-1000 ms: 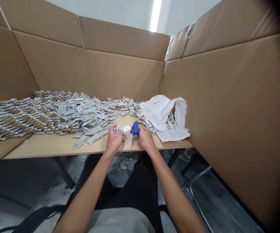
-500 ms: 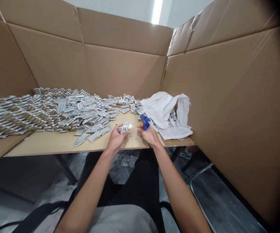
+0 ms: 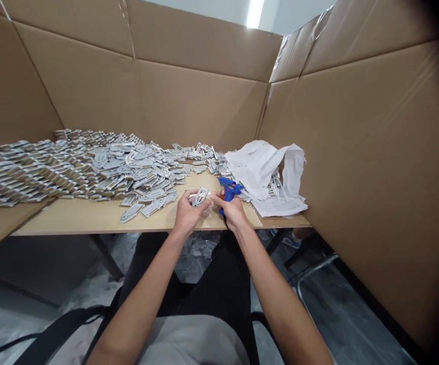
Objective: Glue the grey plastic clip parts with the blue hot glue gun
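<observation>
Over the front of the table, my left hand is closed on a small grey flat piece with a rounded end and a slot. My right hand is wrapped round a blue glue gun. Its thumb and fingertips reach the right edge of the grey piece, close to the left fingers. Whether they pinch part of it cannot be made out. Similar grey pieces lie in a loose heap beyond my left hand, and a few lie nearer the front edge.
Neatly stacked rows of pieces fill the table's left side. Crumpled white sheeting covers more pieces at the right. Tall cardboard walls enclose the back and sides of the wooden table. A shoe shows below at right.
My hands have come together, with the right fingertips now at the grey piece. The glue gun has turned to lie more sideways in my right hand. The view has shifted slightly.
</observation>
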`<state>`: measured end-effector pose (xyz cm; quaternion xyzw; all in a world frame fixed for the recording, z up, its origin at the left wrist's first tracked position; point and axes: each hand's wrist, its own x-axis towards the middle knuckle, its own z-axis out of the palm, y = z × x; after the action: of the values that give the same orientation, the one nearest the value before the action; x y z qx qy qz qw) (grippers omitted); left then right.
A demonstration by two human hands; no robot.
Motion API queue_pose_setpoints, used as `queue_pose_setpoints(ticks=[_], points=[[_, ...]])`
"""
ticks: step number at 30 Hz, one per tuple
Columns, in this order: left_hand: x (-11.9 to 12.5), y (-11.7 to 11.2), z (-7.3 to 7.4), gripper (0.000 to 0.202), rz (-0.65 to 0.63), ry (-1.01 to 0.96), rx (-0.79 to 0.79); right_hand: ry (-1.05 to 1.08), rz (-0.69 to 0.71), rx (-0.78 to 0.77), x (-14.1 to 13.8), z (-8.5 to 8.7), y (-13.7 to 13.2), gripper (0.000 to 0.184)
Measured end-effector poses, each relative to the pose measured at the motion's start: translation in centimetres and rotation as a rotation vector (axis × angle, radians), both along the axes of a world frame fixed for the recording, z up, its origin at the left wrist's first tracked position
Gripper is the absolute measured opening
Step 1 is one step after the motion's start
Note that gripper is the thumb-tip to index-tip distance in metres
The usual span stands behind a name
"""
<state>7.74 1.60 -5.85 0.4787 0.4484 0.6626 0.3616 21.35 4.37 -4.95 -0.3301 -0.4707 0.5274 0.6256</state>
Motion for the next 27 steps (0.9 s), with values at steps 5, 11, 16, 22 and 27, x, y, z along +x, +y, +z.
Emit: queue_pose_setpoints(ticks=[5, 11, 16, 22, 27], points=[[-0.02, -0.10, 0.12, 0.048, 0.054, 0.052, 0.035, -0.011, 0.056, 0.015, 0.20, 0.27, -0.41, 0.046], [-0.21, 0.20, -0.05, 0.031, 0.087, 0.138, 0.018, 0.014, 0.058, -0.004, 0.67, 0.29, -0.16, 0.048], [-0.34, 0.42, -0.26, 0.032, 0.115, 0.155, -0.003, 0.036, 0.017, 0.005, 0.81, -0.06, 0.32, 0.046], [-0.47, 0.34, -0.03, 0.038, -0.033, 0.130, 0.040, -0.164, 0.011, 0.186, 0.46, -0.40, 0.19, 0.032], [-0.58, 0.38, -0.09, 0.033, -0.031, 0.157, 0.063, -0.321, -0.041, 0.212, 0.24, -0.26, -0.31, 0.022]])
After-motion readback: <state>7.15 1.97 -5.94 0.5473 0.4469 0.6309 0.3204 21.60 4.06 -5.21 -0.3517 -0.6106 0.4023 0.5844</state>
